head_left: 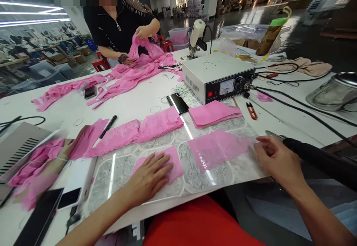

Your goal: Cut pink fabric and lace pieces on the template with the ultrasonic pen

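My left hand [152, 173] lies flat, fingers stretched, on a pink fabric piece [176, 160] near the table's front edge. To its right a sheer pink fabric piece [214, 149] is spread out on the grey patterned mat [117, 173]. My right hand [279, 160] is closed at the narrow right end of that sheer piece, thumb and forefinger pinched together at its tip. Just behind lie a stack of cut pink fabric [213, 112] and folded pink lace pieces [160, 124].
A grey control box [219, 76] with cables stands at the back, beside a phone [177, 103]. Orange thread snips [251, 111] and a glass jar [329, 93] are at right. Across the table a person [119, 26] handles pink garments. A black bar-like part [318, 160] extends beside my right hand.
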Motion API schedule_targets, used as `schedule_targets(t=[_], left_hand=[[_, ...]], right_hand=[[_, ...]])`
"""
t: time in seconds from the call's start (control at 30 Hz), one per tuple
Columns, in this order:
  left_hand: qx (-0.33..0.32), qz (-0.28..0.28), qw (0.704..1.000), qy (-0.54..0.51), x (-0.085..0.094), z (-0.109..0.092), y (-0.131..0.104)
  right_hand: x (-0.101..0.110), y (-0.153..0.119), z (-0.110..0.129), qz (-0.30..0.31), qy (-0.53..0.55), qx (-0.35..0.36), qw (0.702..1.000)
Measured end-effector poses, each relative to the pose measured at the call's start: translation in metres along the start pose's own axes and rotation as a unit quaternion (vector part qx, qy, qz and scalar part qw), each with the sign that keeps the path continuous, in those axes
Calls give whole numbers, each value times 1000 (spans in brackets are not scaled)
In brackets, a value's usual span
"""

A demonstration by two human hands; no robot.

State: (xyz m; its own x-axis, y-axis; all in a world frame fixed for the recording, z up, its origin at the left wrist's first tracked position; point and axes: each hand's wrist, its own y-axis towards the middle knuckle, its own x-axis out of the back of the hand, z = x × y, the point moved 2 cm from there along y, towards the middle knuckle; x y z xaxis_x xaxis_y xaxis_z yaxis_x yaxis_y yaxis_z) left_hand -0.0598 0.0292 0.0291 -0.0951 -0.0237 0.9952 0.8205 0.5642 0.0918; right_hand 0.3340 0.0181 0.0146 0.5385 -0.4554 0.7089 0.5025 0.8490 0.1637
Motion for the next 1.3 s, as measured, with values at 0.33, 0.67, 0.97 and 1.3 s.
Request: schedule_targets(t=[0.33, 0.67, 0.97, 1.3], left_hand=[[48, 21, 998, -19, -7, 8, -3], [51, 31, 998, -12, -11, 10, -8], [9, 16, 1000, 17, -8, 3, 0], [-67, -10, 997, 23, 1, -10, 46]], right_hand=[[-70, -83, 105, 280, 24, 400, 872], [-67, -70, 105, 402, -14, 288, 869], [-37, -54, 80, 269, 114, 337, 895], [-10, 9, -4, -42, -67, 333, 939]])
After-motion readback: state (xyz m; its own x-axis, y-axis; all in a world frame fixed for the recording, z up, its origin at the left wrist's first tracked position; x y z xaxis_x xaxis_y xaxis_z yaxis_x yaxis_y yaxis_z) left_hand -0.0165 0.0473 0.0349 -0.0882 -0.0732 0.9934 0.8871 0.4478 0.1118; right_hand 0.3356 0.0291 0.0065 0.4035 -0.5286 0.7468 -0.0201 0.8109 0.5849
